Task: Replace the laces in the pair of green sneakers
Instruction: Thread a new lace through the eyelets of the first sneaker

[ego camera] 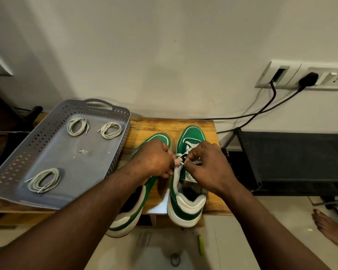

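While left sneaker (pixel 129 217) and right sneaker (pixel 185 209) stand side by side on wooden counter (pixel 183 123), toes to wall: left hand (pixel 156 158) fingers curled, pinching pale lace (pixel 189 146) at right sneaker's eyelets. Right hand (pixel 205 164) pinching lace tip, almost touching left. Grey tray (pixel 57 152) beside, holding three coiled laces (pixel 44 180).

Narrow bare tabletop (pixel 154 124) between tray (pixel 121 137) and sneakers (pixel 191 133); black rack (pixel 291 156) close on their right.
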Available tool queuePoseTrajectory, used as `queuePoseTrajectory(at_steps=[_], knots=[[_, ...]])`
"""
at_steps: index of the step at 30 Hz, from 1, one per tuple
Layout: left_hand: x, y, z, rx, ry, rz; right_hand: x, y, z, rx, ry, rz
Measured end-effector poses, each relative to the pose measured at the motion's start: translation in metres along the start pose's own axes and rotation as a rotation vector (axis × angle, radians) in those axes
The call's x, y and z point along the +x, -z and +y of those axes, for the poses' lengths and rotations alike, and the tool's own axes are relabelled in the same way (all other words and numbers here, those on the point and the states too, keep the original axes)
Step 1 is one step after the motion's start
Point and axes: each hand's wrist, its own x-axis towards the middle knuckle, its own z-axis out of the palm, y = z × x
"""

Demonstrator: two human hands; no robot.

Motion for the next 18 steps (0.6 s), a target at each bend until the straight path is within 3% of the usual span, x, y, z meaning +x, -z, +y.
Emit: queuePoseTrajectory(at_steps=[10,18], knots=[[-0.0026,0.0036,-0.0008,0.137,-0.106,-0.031,0.0003,-0.0026,-0.0028,0.118,-0.031,0.055],[-0.0023,0.0047,-0.0043,0.196,-0.131,-0.013,-0.0001,-0.0056,-0.0013,0.046,-0.028,-0.012]])
